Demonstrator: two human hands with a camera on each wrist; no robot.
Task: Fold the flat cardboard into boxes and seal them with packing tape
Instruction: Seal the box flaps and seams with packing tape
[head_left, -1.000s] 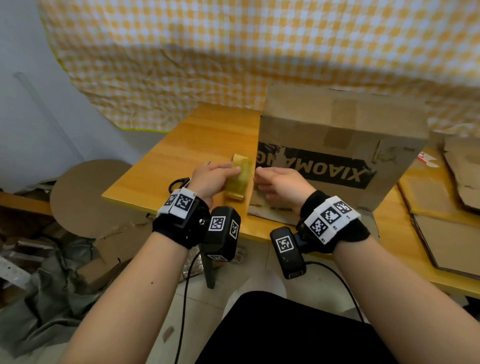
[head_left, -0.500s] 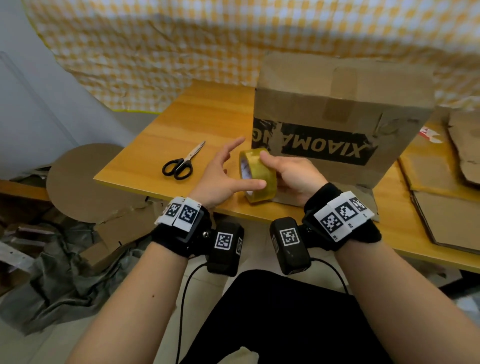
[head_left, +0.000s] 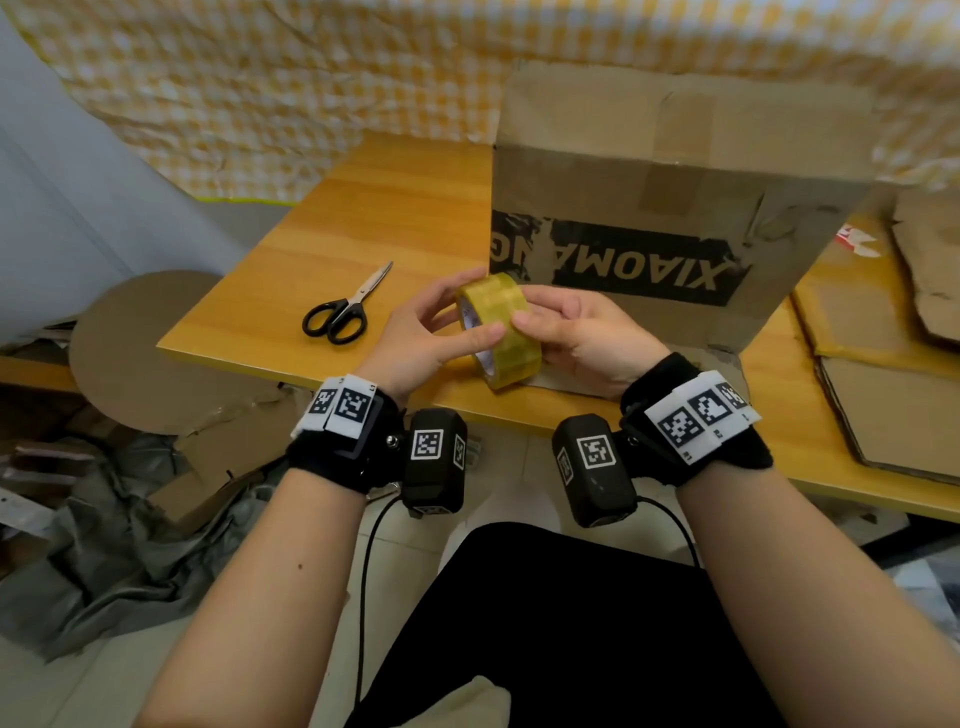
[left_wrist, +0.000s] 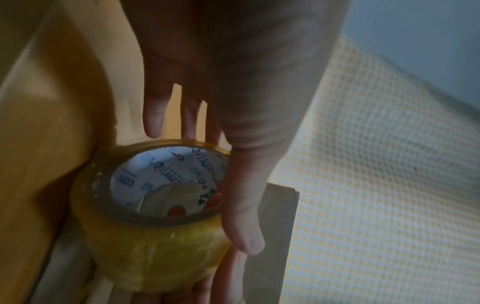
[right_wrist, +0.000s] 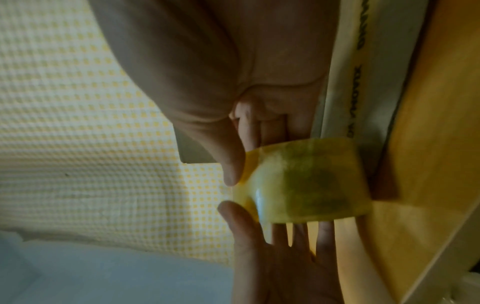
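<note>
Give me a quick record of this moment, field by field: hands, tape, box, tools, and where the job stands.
left hand: thumb and fingers on the tape roll
right hand: grips the tape roll from the other side
tape roll: yellowish clear, held over the table's near edge
cardboard box: folded up, standing on the table, printed side toward the person
scissors: lying on the table, left of the hands, untouched
table: wooden
flat cardboard: stacked at right
stage: no tape end visibly pulled free yet
</note>
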